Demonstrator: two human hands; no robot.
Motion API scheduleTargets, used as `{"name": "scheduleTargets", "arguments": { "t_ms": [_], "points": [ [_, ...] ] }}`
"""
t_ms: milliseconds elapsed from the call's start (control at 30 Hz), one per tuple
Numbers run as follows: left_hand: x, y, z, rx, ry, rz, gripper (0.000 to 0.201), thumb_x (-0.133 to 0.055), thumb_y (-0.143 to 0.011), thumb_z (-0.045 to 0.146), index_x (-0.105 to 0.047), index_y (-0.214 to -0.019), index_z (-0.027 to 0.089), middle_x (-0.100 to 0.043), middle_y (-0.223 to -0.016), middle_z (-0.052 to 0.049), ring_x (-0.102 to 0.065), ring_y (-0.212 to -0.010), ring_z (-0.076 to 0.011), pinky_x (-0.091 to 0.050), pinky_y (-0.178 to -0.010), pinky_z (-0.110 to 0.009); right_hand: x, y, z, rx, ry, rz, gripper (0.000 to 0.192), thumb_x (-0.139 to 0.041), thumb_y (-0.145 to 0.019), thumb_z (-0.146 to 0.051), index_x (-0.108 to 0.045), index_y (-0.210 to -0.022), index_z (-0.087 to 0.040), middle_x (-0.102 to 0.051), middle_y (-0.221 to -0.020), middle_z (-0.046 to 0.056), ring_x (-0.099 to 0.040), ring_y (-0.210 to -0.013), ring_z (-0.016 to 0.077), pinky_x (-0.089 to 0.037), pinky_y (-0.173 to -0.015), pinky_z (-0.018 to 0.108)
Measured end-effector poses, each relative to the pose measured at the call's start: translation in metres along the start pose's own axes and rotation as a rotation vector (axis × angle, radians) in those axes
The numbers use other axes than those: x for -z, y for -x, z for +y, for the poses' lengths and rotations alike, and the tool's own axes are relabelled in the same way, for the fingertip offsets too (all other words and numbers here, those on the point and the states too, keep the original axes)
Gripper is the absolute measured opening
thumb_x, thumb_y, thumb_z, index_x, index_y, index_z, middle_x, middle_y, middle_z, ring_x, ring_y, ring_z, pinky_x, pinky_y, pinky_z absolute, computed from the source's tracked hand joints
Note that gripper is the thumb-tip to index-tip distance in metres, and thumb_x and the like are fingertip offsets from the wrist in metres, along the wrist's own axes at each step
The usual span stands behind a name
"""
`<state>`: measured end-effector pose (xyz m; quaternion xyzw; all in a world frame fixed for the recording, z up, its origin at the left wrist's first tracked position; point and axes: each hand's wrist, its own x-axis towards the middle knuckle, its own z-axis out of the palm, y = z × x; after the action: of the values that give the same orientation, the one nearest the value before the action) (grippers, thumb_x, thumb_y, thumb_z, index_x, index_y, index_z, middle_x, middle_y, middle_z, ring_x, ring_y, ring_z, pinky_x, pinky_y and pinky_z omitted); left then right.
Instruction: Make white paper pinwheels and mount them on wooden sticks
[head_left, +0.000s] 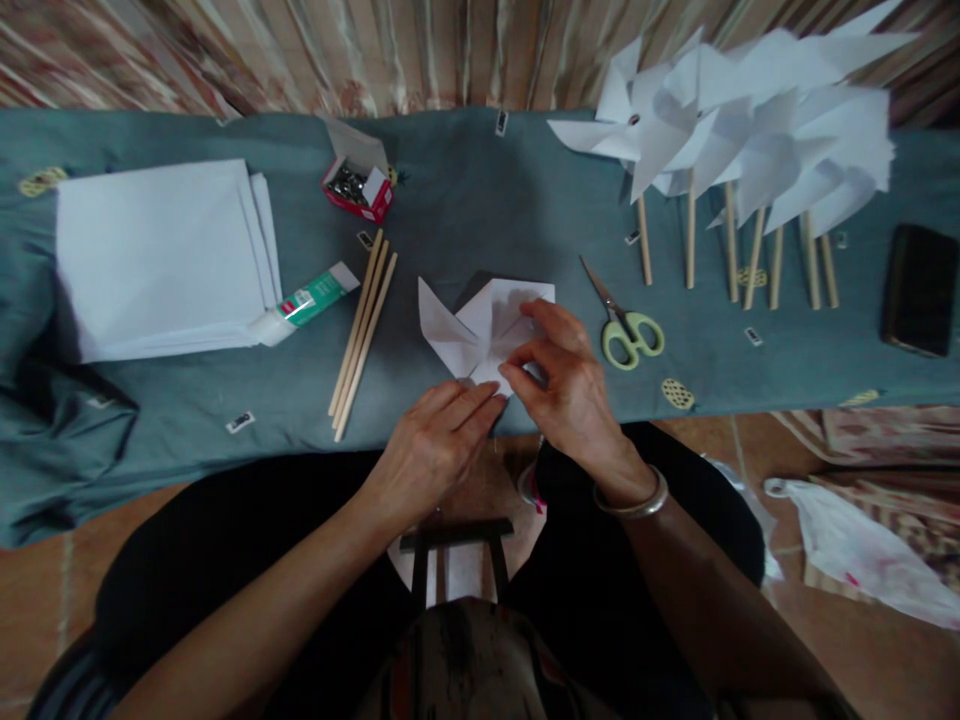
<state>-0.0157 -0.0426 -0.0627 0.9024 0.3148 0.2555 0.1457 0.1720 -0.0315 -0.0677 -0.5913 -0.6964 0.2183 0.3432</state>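
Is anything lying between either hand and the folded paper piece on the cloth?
Nothing visible does. The right hand already rests on the folded white paper, and the left hand touches its near edge. The scissors and wooden sticks lie off to the sides.

Matt white paper is forming the folded pinwheel (486,325) lying on a matt teal cloth (480,200). Bare wooden sticks (363,335) are lying beside it, and green plastic is covering the scissors' (626,325) handles.
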Motion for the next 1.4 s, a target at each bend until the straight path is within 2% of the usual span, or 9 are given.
{"name": "scheduleTargets", "arguments": {
  "t_ms": [200,400,567,700,933,1067,1167,1267,1400],
  "points": [
    [0.0,-0.001,0.001,0.004,-0.028,-0.012,0.026,-0.056,-0.092,0.01,-0.061,-0.118,0.008,-0.07,-0.116,-0.013,-0.065,-0.098,-0.0223,-0.06,-0.084,-0.038,-0.003,0.002,0.004,0.076,0.07,0.032,0.01,-0.059,-0.091,-0.028,-0.068,-0.088,-0.026,-0.055,-0.141,0.003,-0.043,-0.139,0.0297,-0.037,-0.116,0.052],
    [0.0,-0.001,0.001,-0.005,-0.054,-0.016,0.025,-0.056,-0.092,0.01,-0.062,-0.115,0.006,-0.071,-0.115,-0.014,-0.065,-0.097,-0.0229,-0.06,-0.084,-0.039,-0.003,0.005,0.002,0.122,0.111,0.009,0.019,-0.053,-0.094,-0.027,-0.067,-0.107,-0.03,-0.049,-0.147,0.0,-0.037,-0.143,0.0297,-0.035,-0.118,0.054],
    [0.001,-0.002,0.002,-0.009,-0.075,-0.023,0.023,-0.057,-0.091,0.01,-0.063,-0.113,0.006,-0.071,-0.115,-0.014,-0.065,-0.097,-0.0226,-0.06,-0.086,-0.038,-0.003,0.007,-0.003,0.151,0.159,-0.011,0.023,-0.049,-0.096,-0.025,-0.065,-0.112,-0.029,-0.047,-0.148,0.003,-0.036,-0.144,0.0296,-0.037,-0.117,0.052],
    [0.003,-0.004,0.004,0.006,-0.065,-0.038,0.02,-0.052,-0.094,0.012,-0.065,-0.109,0.008,-0.071,-0.114,-0.013,-0.065,-0.095,-0.0212,-0.06,-0.085,-0.036,-0.005,0.009,-0.007,0.159,0.233,-0.046,0.026,-0.044,-0.098,-0.023,-0.063,-0.116,-0.027,-0.05,-0.146,0.007,-0.038,-0.143,0.0278,-0.041,-0.113,0.051],
    [0.004,-0.005,0.003,-0.011,-0.112,-0.057,0.022,-0.048,-0.095,0.012,-0.066,-0.108,0.008,-0.072,-0.107,-0.013,-0.065,-0.093,-0.022,-0.059,-0.084,-0.037,-0.013,0.017,-0.014,0.144,0.224,-0.159,0.045,-0.037,-0.098,-0.012,-0.051,-0.134,-0.035,-0.047,-0.151,0.002,-0.027,-0.15,0.0267,-0.037,-0.114,0.052],
    [0.001,-0.006,0.001,-0.019,-0.094,-0.022,0.021,-0.054,-0.093,0.014,-0.066,-0.108,0.006,-0.072,-0.106,-0.013,-0.065,-0.092,-0.0228,-0.06,-0.082,-0.037,-0.01,0.016,-0.008,0.131,0.125,-0.095,0.037,-0.04,-0.095,-0.013,-0.061,-0.121,-0.03,-0.05,-0.149,0.004,-0.029,-0.149,0.0264,-0.035,-0.117,0.052],
    [-0.001,-0.006,0.001,-0.018,-0.091,0.002,0.021,-0.058,-0.092,0.014,-0.066,-0.109,0.005,-0.072,-0.109,-0.013,-0.066,-0.095,-0.0235,-0.061,-0.084,-0.038,0.0,0.009,0.003,0.078,-0.034,-0.017,0.03,-0.043,-0.093,-0.017,-0.067,-0.111,-0.023,-0.053,-0.145,0.007,-0.039,-0.144,0.0269,-0.036,-0.117,0.051],
    [-0.002,-0.005,0.0,-0.01,-0.093,-0.001,0.022,-0.058,-0.092,0.014,-0.065,-0.111,0.006,-0.072,-0.111,-0.013,-0.066,-0.098,-0.0236,-0.06,-0.087,-0.039,0.01,-0.003,0.013,-0.011,-0.101,0.038,0.035,-0.04,-0.094,-0.018,-0.066,-0.117,-0.022,-0.056,-0.143,0.008,-0.05,-0.136,0.0228,-0.039,-0.115,0.047],
    [-0.003,-0.004,0.0,-0.015,-0.11,0.007,0.022,-0.058,-0.092,0.014,-0.065,-0.112,0.007,-0.072,-0.112,-0.012,-0.067,-0.098,-0.0236,-0.061,-0.086,-0.039,0.016,-0.022,0.019,0.004,0.112,0.036,0.042,-0.04,-0.093,-0.018,-0.058,-0.132,-0.018,-0.053,-0.145,0.011,-0.044,-0.139,0.024,-0.035,-0.118,0.047]
  ]
}}
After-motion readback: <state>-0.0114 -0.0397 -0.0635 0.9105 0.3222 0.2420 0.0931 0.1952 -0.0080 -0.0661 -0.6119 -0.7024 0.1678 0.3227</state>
